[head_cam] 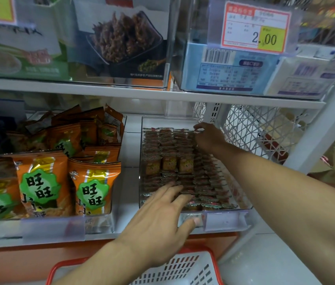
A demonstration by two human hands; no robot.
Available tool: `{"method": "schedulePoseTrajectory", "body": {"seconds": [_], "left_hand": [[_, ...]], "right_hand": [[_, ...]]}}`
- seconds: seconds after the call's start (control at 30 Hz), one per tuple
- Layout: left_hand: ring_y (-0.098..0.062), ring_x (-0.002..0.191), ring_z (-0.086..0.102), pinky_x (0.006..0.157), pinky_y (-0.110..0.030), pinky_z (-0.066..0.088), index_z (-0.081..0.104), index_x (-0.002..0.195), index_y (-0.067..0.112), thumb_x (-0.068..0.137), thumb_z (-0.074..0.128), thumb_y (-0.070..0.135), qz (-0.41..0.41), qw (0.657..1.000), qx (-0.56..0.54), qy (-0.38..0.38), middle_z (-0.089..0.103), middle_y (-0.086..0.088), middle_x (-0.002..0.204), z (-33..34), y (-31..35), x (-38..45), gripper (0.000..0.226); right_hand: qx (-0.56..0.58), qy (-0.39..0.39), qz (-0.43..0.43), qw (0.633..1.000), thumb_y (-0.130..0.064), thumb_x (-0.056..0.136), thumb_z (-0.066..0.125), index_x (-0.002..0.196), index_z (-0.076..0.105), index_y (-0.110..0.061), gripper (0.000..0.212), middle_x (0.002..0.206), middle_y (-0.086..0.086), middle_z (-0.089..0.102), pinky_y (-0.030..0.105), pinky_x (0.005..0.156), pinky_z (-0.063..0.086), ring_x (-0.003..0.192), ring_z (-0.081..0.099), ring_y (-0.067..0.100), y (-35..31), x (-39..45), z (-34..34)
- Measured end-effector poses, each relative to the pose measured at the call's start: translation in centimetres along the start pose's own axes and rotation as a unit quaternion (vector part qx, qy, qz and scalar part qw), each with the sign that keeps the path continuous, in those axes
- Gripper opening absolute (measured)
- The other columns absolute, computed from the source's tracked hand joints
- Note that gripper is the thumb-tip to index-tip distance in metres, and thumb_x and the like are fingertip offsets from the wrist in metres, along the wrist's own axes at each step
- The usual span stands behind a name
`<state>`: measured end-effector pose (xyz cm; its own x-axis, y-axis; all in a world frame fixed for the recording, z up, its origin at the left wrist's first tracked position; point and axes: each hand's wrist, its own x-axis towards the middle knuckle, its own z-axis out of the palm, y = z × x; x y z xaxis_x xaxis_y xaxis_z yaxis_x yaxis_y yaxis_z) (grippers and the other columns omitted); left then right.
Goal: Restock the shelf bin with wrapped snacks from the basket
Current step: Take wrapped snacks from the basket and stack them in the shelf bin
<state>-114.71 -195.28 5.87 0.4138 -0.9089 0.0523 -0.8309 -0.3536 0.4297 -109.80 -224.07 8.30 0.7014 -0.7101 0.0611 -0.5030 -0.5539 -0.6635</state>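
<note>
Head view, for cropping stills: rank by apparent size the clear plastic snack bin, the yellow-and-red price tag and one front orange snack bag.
1. Clear plastic snack bin
2. Front orange snack bag
3. Yellow-and-red price tag; it looks nearly bag-sized, so their order is unsure.

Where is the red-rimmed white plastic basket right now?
In the head view, the red-rimmed white plastic basket sits at the bottom centre, under the left forearm, below the shelf edge and the clear bin of small wrapped snacks.

Orange snack bags (64, 161) fill a clear bin at the shelf's left end. On the shelf above stand a green box (18, 54), a dark-pictured box (121, 42) and a blue box (228, 68). A price tag (256, 27) reads 2.00. White lattice panel (254, 130) closes the shelf's right end.
</note>
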Motion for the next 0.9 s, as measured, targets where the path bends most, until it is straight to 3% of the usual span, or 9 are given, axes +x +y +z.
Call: {"method": "schedulePoseTrajectory", "body": {"seconds": [0.17,0.23,0.3,0.4,0.5,0.63,0.7,0.8,0.9], "left_hand": [[0.0,0.152,0.002,0.118,-0.02,0.0,0.027,0.158,0.037,0.096,0.026,0.076,0.004,1.0,-0.002,-0.007,0.018,0.015,0.166,-0.1,0.0,-0.2,0.073],[-0.002,0.153,0.002,0.122,-0.024,0.003,0.027,0.158,0.036,0.096,0.026,0.076,0.002,1.0,-0.004,-0.012,0.017,0.015,0.167,-0.1,0.0,-0.3,0.073],[-0.003,0.154,0.003,0.123,-0.026,0.005,0.029,0.157,0.035,0.097,0.026,0.076,0.0,1.0,-0.004,-0.015,0.017,0.014,0.167,-0.1,0.0,-0.2,0.073],[-0.004,0.154,0.003,0.122,-0.026,0.004,0.033,0.156,0.034,0.096,0.025,0.077,-0.002,1.0,-0.002,-0.016,0.018,0.013,0.167,-0.1,0.1,-0.2,0.074],[-0.003,0.154,0.003,0.121,-0.025,0.003,0.036,0.154,0.034,0.096,0.026,0.077,-0.001,1.0,-0.004,-0.015,0.02,0.013,0.167,-0.1,0.0,-0.3,0.073],[-0.004,0.154,0.005,0.123,-0.027,0.006,0.04,0.152,0.033,0.097,0.029,0.074,-0.002,1.0,-0.006,-0.017,0.022,0.013,0.166,-0.2,0.1,-0.2,0.069],[-0.005,0.154,0.006,0.124,-0.028,0.007,0.041,0.151,0.033,0.097,0.029,0.074,-0.003,1.0,-0.006,-0.019,0.022,0.012,0.165,-0.2,0.1,-0.2,0.068],[-0.006,0.154,0.008,0.124,-0.028,0.008,0.042,0.15,0.032,0.097,0.028,0.074,0.0,1.0,0.001,-0.016,0.025,0.012,0.165,-0.2,0.1,-0.2,0.069],[-0.008,0.153,0.01,0.123,-0.028,0.008,0.041,0.151,0.032,0.097,0.03,0.073,0.004,1.0,0.007,-0.011,0.028,0.011,0.164,0.0,0.0,-0.2,0.069]], "right_hand": [[0.002,0.019,0.0,1.0,-0.003,0.09,0.068,0.124,0.064,-0.025,0.04,0.122,0.011,0.066,0.02,0.05,0.045,0.086,0.062,0.021,0.7,0.3,0.3],[0.023,0.027,-0.002,0.999,0.002,0.088,0.069,0.116,0.067,-0.023,0.038,0.113,0.012,0.071,0.031,0.065,0.059,0.091,0.068,0.025,0.9,0.1,0.4],[0.004,0.043,-0.034,0.998,0.006,0.085,0.069,0.113,0.069,-0.02,0.039,0.107,0.011,0.073,0.04,0.079,0.061,0.096,0.07,0.026,0.9,0.0,0.2],[-0.066,0.055,-0.089,0.992,0.006,0.08,0.072,0.115,0.07,-0.019,0.043,0.112,0.009,0.073,0.032,0.085,0.057,0.102,0.069,0.025,0.4,0.3,-0.8],[-0.125,0.002,-0.096,0.988,0.005,0.083,0.072,0.125,0.063,-0.016,0.047,0.12,0.015,0.067,0.038,0.094,0.053,0.113,0.062,0.031,0.2,0.7,-1.5],[-0.08,-0.012,-0.034,0.996,0.004,0.089,0.068,0.125,0.057,-0.016,0.044,0.118,0.015,0.065,0.033,0.069,0.053,0.098,0.063,0.028,0.3,0.4,-0.8],[-0.065,-0.018,0.001,0.998,0.003,0.091,0.065,0.125,0.055,-0.018,0.041,0.124,0.014,0.061,0.028,0.056,0.043,0.094,0.058,0.025,0.4,0.4,-0.1],[-0.045,-0.018,0.017,0.999,0.001,0.094,0.061,0.125,0.053,-0.019,0.038,0.128,0.015,0.058,0.027,0.055,0.04,0.095,0.057,0.026,0.5,0.5,0.1],[-0.048,-0.01,0.007,0.999,-0.002,0.093,0.062,0.134,0.045,-0.018,0.048,0.122,0.016,0.06,0.032,0.071,0.047,0.102,0.061,0.032,0.6,0.1,-0.1]]}}
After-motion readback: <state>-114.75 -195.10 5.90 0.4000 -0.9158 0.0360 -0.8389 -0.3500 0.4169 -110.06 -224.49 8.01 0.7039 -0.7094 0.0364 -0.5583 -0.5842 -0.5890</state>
